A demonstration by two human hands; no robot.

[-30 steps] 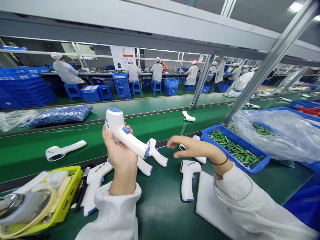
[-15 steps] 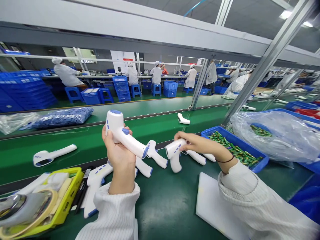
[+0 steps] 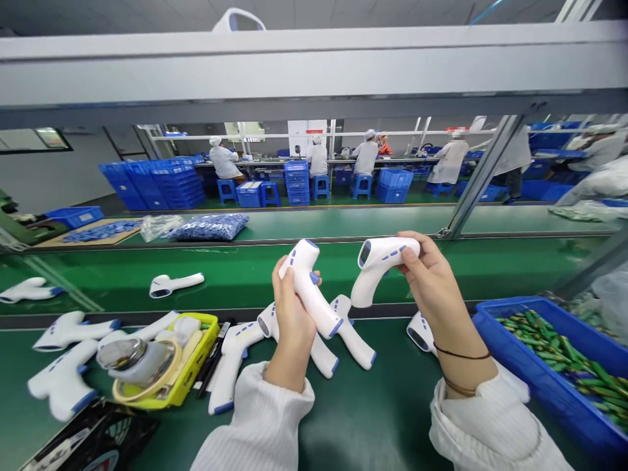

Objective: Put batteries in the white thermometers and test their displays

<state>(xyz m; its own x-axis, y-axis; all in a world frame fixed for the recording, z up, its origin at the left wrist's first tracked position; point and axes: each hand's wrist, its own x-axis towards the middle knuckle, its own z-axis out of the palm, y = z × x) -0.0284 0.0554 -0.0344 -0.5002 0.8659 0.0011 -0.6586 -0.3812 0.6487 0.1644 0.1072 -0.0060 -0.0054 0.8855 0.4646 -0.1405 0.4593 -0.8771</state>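
Item 1: white gun-shaped device, blue-ended, centre of frame. Left hand: grip closed about its handle, device tilted, head uppermost.

Item 2: second device, right of centre, raised. Right hand: narrow grip, thumb and fingers pinching the rear of its head; handle hangs free. Risk: slipping or swinging, the probable cause being a hold at one end only. A drop could land on the green belt or its dark edge strip.

Item 3: loose devices, lower centre, on the bench, near the left hand. Risk: knocks or scuffs, should that hand lower without room.

Item 4: further device, lower right, partly hidden behind the right wrist. Risk: being nudged by the sleeve.

Item 5: blue bin of green cells, lower right. Risk: a bumped wall, given the forearm's nearness.
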